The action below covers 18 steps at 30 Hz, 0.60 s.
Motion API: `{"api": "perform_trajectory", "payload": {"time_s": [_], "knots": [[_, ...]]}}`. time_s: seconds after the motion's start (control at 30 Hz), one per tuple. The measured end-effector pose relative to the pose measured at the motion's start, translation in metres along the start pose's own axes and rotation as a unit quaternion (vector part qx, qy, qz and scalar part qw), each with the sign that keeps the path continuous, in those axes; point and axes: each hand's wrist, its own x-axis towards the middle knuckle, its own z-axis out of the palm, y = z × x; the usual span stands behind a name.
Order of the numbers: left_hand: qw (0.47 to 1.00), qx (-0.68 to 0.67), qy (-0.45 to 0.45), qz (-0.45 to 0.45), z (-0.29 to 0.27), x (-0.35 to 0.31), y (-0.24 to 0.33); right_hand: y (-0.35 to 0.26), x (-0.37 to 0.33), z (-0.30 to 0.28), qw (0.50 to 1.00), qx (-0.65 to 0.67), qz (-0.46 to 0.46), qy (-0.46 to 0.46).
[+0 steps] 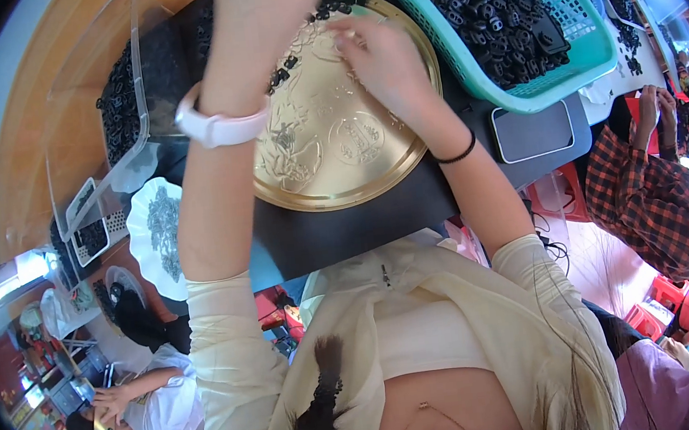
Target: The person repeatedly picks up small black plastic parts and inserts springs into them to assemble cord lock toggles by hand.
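My left hand is over the upper left of a round gold tray with raised patterns. It runs past the top edge of the picture, so its fingers are out of sight. Small black plastic pieces lie on the tray beside it, in a loose line toward the far rim. Over the tray's right part is my right hand. Its fingers are bent toward the left, with a gap between forefinger and thumb, and nothing shows in them. More black pieces lie just beyond those fingertips.
A teal basket heaped with black plastic pieces stands right of the tray, a phone near it. At left are a clear plastic box and a white scalloped dish of small grey pieces. Other people sit on both sides.
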Motion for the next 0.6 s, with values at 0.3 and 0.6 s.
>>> {"api": "perform_trajectory", "payload": {"time_s": [0.3,0.6], "knots": [[0.989,0.080,-0.098,-0.077,0.013,-0.072,-0.102,0.036,0.022,0.012,0.956,-0.190,-0.171,0.144],[0.984,0.090,-0.107,-0.112,-0.009,-0.116,-0.096,-0.008,0.009,-0.011,0.979,-0.103,-0.148,0.092]]}}
